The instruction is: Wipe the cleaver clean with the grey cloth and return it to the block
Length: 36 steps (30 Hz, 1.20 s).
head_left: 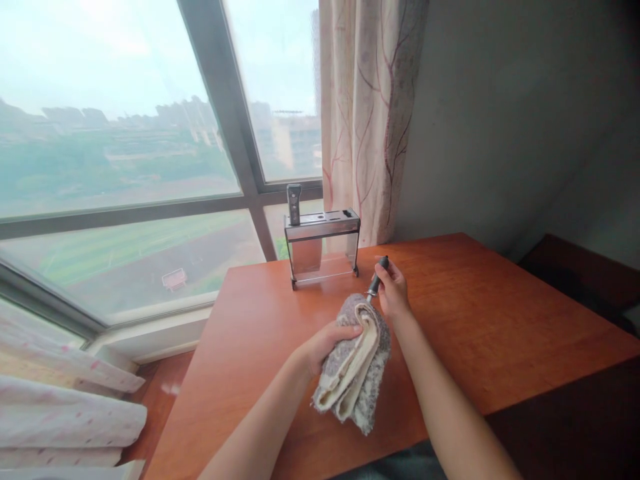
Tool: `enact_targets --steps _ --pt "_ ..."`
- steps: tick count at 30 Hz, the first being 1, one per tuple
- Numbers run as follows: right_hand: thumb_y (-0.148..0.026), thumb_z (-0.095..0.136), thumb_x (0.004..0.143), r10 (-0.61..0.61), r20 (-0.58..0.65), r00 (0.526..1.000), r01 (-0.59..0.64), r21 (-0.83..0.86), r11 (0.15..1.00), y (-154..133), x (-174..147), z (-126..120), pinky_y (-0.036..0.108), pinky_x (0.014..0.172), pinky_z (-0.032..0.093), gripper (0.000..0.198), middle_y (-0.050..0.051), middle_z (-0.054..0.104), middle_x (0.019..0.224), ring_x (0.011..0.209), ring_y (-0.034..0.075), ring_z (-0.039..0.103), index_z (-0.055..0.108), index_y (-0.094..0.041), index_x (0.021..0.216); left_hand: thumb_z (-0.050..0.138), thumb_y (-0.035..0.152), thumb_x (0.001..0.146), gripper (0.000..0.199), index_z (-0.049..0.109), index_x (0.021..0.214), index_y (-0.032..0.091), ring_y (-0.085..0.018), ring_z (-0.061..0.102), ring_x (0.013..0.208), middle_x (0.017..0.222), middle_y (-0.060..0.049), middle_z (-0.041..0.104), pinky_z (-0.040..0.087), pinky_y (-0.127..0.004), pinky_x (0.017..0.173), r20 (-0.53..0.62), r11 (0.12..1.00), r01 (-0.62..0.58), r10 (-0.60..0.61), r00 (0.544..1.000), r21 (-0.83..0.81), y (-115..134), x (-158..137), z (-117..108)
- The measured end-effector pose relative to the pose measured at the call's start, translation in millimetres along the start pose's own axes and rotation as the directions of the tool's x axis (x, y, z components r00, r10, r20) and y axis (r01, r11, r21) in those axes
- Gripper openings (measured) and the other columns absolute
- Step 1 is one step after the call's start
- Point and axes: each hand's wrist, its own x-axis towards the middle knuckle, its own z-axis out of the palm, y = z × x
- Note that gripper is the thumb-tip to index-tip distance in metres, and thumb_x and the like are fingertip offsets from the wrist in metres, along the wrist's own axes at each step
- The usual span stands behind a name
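From the head view, the work looks partway along. The long hand tool with a black handle and a shiny metal neck (377, 279) is up in the air, apart from the stand, and its lower part goes into the cloth. The cloth is not off it yet. What more is left, I cannot tell.

The left hand (327, 343) holds the thick, fuzzy grey and cream cloth (356, 373). Its thumb presses down on top; its other fingers are hidden. The right hand (393, 288) has its fingers curled around the black handle, pinching it.

The tool is over the shiny red-brown wooden table (460, 300), between the far edge and the near edge. It tilts, with the handle end up and away. The handle looks dark and smooth. The cloth hides the rest, so I cannot see its shape or if it is clean. The cloth is folded over, cream inside, with shaggy ends hanging down.

Near the far edge, by the far left corner, stands a see-through box stand with a grey top (323, 223). One dark grey handle (294, 205) sticks up from its left end.
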Motion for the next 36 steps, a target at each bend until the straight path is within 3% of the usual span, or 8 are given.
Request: enact_targets --steps 4,10,15,18,25,30,33,36 --pt "-0.041 0.072 0.072 -0.023 -0.030 0.999 0.025 0.058 0.998 -1.2 4.0 -6.5 0.019 0.048 0.035 0.036 -0.004 0.057 0.068 0.056 0.008 0.049 0.065 -0.023 0.103 0.072 0.026 0.071 0.033 0.068 0.099 0.009 -0.022 0.069 0.073 0.088 -0.012 0.074 0.050 -0.033 0.078 0.022 0.999 0.031 -0.032 0.999 0.023 0.6 0.4 -4.2" --pt "-0.046 0.066 0.077 0.132 0.199 0.971 -0.165 0.158 0.974 -1.0 0.5 -8.8 0.022 0.053 0.044 0.039 0.001 0.069 0.090 0.067 0.013 0.059 0.059 -0.027 0.110 0.071 0.028 0.073 0.035 0.067 0.102 0.008 -0.022 0.069 0.066 0.081 -0.013 0.074 0.050 -0.033 0.076 0.021 0.999 -0.003 0.004 1.000 -0.047 1.2 -2.1 -7.0" --pt "-0.043 0.070 0.076 0.186 0.330 0.925 -0.211 0.041 0.977 11.6 -8.1 0.4 0.022 0.056 0.046 0.034 -0.002 0.064 0.072 0.064 0.012 0.058 0.057 -0.024 0.101 0.068 0.032 0.076 0.043 0.064 0.110 0.007 -0.024 0.070 0.067 0.082 -0.015 0.074 0.050 -0.035 0.079 0.021 0.993 -0.030 0.033 0.999 -0.116 -1.8 2.3 -7.7" --pt "-0.045 0.071 0.073 0.184 0.369 0.911 -0.180 -0.046 0.983 18.1 -10.3 5.9 0.022 0.053 0.045 0.037 -0.003 0.061 0.066 0.058 0.012 0.055 0.055 -0.023 0.097 0.068 0.032 0.076 0.042 0.065 0.109 0.006 -0.023 0.070 0.067 0.084 -0.015 0.074 0.050 -0.034 0.081 -0.043 0.989 -0.081 0.076 0.996 -0.123 -2.6 4.4 -3.4" --pt "-0.044 0.074 0.067 0.083 0.208 0.975 -0.045 -0.179 0.983 13.2 -7.8 3.1 0.022 0.047 0.040 0.042 -0.005 0.056 0.061 0.051 0.011 0.048 0.057 -0.021 0.099 0.073 0.031 0.072 0.041 0.066 0.106 0.009 -0.021 0.069 0.071 0.086 -0.012 0.074 0.049 -0.033 0.081 -0.185 0.977 -0.204 0.212 0.960 0.058 -2.6 3.1 14.0" --pt "-0.048 0.073 0.067 -0.011 0.064 0.998 0.028 -0.279 0.960 6.3 -7.3 1.5 0.022 0.046 0.039 0.033 -0.004 0.054 0.060 0.052 0.011 0.047 0.062 -0.019 0.079 0.076 0.028 0.067 0.037 0.068 0.097 0.009 -0.019 0.067 0.069 0.082 -0.009 0.073 0.049 -0.030 0.077 -0.176 0.968 -0.178 0.209 0.962 0.177 -2.4 3.5 12.5" --pt "-0.057 0.062 0.075 0.091 0.164 0.982 -0.064 -0.163 0.984 0.6 -8.1 0.0 0.026 0.053 0.046 0.039 0.001 0.062 0.067 0.059 0.015 0.056 0.063 -0.020 0.087 0.076 0.032 0.068 0.041 0.066 0.102 0.010 -0.020 0.068 0.068 0.083 -0.011 0.073 0.050 -0.031 0.077 -0.169 0.981 -0.162 0.179 0.969 0.109 -1.1 2.3 9.1" --pt "-0.055 0.060 0.077 0.233 0.345 0.909 -0.248 -0.001 0.969 -4.0 -10.1 -2.0 0.032 0.061 0.050 0.044 0.005 0.069 0.088 0.072 0.020 0.064 0.061 -0.023 0.108 0.073 0.035 0.071 0.046 0.064 0.108 0.009 -0.022 0.069 0.068 0.083 -0.013 0.073 0.050 -0.033 0.078 -0.155 0.992 -0.129 0.130 0.979 0.015 0.4 0.1 6.6"
